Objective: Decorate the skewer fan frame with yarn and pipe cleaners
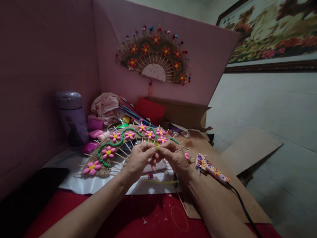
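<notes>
My left hand (140, 156) and my right hand (175, 155) meet over the table, fingertips pinched together. A small yellow piece (157, 148), soft-looking like clay, shows between them. Just behind lies a fan-shaped craft (100, 151) of twine and thin sticks, decorated with pink flowers with yellow centres and a wavy green strand. My hands hide part of its right side. Below my hands, a thin yellow-green strip (161, 181) rests on the white sheet (80, 180).
A flower-patterned glue gun (212, 169) with a black cord lies on cardboard (225, 198) at right. A purple bottle (73, 118) stands at left, near pink packets (90, 147). A finished fan (156, 55) hangs on the pink board (198, 62). Red cloth (146, 225) covers the front.
</notes>
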Available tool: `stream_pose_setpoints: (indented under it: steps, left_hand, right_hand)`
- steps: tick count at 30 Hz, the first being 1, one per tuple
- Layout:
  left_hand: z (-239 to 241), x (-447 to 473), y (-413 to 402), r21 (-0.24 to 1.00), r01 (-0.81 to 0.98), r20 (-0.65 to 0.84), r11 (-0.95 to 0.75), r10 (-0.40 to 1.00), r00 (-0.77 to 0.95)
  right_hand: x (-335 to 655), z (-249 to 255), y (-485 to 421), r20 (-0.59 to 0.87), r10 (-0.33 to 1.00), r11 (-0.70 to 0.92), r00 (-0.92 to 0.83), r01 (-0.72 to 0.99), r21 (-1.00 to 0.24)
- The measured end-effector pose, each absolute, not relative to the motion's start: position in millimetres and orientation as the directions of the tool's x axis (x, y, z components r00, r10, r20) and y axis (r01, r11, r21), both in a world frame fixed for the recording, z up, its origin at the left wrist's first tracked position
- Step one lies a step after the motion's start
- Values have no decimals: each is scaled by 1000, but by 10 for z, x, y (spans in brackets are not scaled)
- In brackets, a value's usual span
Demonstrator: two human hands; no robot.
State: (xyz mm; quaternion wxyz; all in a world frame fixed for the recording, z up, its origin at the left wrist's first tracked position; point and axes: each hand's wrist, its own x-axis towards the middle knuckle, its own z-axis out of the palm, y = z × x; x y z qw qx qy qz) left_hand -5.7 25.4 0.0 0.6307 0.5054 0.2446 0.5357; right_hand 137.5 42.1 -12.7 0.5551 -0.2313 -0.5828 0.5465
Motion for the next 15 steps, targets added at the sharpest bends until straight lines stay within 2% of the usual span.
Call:
stream_pose_setpoints:
  steps: [5, 10, 15]
  left_hand:
    - [5, -19, 235, 922, -350, 251, -164, 943, 220]
    - [-15, -11, 267, 933, -330, 219, -144, 955, 203]
    - [-47, -36, 318, 921, -378, 196, -97, 953, 232]
  right_hand:
    - [1358, -170, 446, 438, 880, 385, -186, -263, -885]
    - [1299, -205, 429, 476, 872, 450, -115, -194, -872]
    - [1265, -205, 418, 460, 879, 433, -126, -196, -880]
